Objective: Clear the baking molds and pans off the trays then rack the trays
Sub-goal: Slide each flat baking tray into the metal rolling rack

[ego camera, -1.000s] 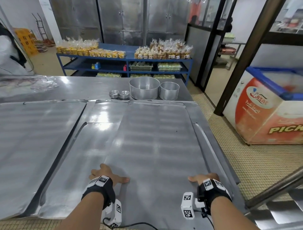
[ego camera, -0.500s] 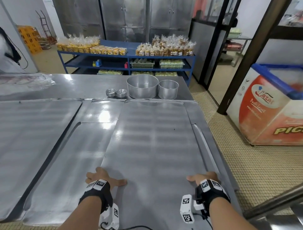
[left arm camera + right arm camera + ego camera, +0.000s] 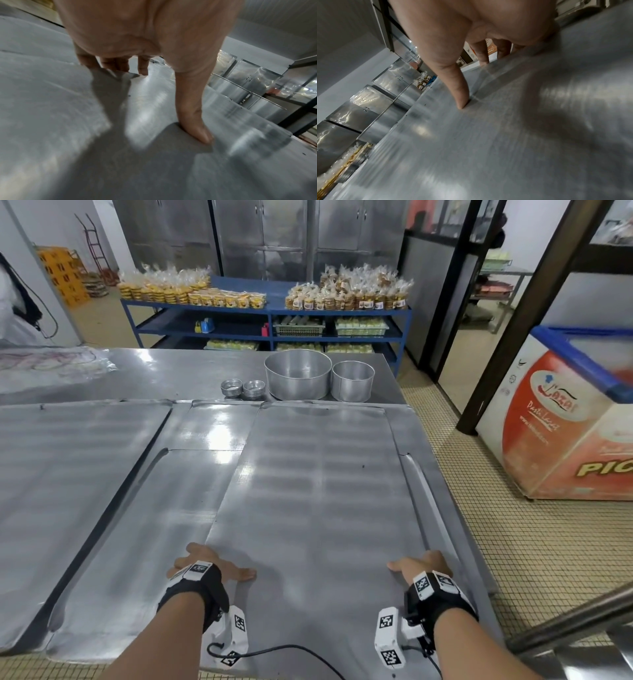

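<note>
Steel tray (image 3: pixel 318 508) has slid nearer, apparently; both hands (image 3: pixel 209 568) still pinch its near edge.

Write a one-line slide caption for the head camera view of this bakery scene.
Both hands, left and right, grip the near end of the top tray; pans and molds stand behind it.
</note>
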The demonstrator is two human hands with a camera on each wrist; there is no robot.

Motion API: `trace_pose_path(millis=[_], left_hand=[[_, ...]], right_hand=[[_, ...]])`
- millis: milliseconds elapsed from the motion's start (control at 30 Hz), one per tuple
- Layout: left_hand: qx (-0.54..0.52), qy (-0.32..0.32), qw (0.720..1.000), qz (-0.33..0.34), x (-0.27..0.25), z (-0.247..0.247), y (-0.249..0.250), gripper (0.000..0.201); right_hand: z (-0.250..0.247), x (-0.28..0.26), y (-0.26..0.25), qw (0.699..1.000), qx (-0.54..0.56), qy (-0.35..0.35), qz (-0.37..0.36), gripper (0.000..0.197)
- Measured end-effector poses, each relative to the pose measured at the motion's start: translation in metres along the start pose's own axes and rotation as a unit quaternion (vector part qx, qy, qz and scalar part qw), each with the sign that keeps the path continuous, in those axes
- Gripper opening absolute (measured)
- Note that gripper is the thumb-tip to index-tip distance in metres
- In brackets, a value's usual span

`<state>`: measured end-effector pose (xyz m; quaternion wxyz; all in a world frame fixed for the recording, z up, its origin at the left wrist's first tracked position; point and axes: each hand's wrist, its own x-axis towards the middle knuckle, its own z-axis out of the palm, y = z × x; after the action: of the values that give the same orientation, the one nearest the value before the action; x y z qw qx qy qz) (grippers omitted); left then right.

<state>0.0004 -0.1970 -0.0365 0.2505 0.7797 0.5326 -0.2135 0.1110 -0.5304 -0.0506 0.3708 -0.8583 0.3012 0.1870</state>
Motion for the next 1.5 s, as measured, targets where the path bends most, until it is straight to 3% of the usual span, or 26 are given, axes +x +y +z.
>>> trace_pose_path(millis=[133, 233, 267, 367, 433, 500, 700, 900, 1033, 1167, 1267, 1367, 1467, 1500], left_hand=[[-0.052, -0.018, 0.998, -0.007, 0.005, -0.004, 0.003, 0.137], [-0.12, -0.034, 0.992, 0.003, 0.018, -0.003, -0.004, 0.148], [-0.156, -0.039, 0.987, 0.006, 0.02, -0.006, -0.007, 0.141], [-0.212, -0.055, 0.976, 0.01, 0.029, -0.016, -0.019, 0.09], [-0.221, -0.078, 0.972, 0.018, 0.034, -0.021, -0.027, 0.065], [-0.226, -0.084, 0.97, 0.031, 0.038, -0.026, -0.035, 0.053], [-0.225, -0.077, 0.97, 0.056, 0.048, -0.054, -0.057, 0.047], [-0.204, -0.077, 0.972, 0.088, 0.064, -0.086, -0.079, 0.05], [-0.193, -0.073, 0.974, 0.096, 0.067, -0.101, -0.09, 0.049], [-0.208, -0.083, 0.969, 0.107, 0.077, -0.109, -0.107, 0.046], [-0.207, -0.087, 0.967, 0.123, 0.082, -0.111, -0.123, 0.047], [-0.209, -0.089, 0.964, 0.135, 0.083, -0.111, -0.142, 0.044], [-0.19, -0.075, 0.968, 0.145, 0.073, -0.114, -0.169, 0.059], [-0.197, -0.073, 0.966, 0.147, 0.073, -0.117, -0.176, 0.066]], right_hand=[[-0.007, -0.007, -0.008, 1.0, 0.014, -0.015, 0.018, 0.082], [-0.019, -0.015, -0.013, 0.998, 0.018, -0.051, 0.03, 0.063], [-0.022, -0.017, -0.014, 0.997, 0.019, -0.062, 0.031, 0.056], [-0.029, -0.034, -0.015, 0.996, 0.011, -0.08, 0.03, 0.031], [-0.029, -0.05, -0.014, 0.997, 0.024, -0.071, 0.036, 0.026], [-0.026, -0.066, -0.012, 0.997, 0.033, -0.059, 0.042, 0.024], [-0.004, -0.111, 0.0, 0.995, 0.073, -0.028, 0.059, 0.025], [0.033, -0.151, 0.005, 0.991, 0.088, -0.022, 0.094, 0.044], [0.054, -0.172, 0.017, 0.99, 0.102, 0.01, 0.095, 0.036], [0.065, -0.202, 0.033, 0.982, 0.154, 0.045, 0.101, 0.044], [0.073, -0.226, 0.043, 0.995, 0.076, 0.022, 0.057, 0.051], [0.081, -0.254, 0.053, 0.995, 0.064, 0.029, 0.072, 0.049], [0.087, -0.284, 0.075, 0.997, 0.054, 0.039, 0.037, 0.046], [0.09, -0.295, 0.08, 0.992, 0.098, 0.045, 0.058, 0.046]])
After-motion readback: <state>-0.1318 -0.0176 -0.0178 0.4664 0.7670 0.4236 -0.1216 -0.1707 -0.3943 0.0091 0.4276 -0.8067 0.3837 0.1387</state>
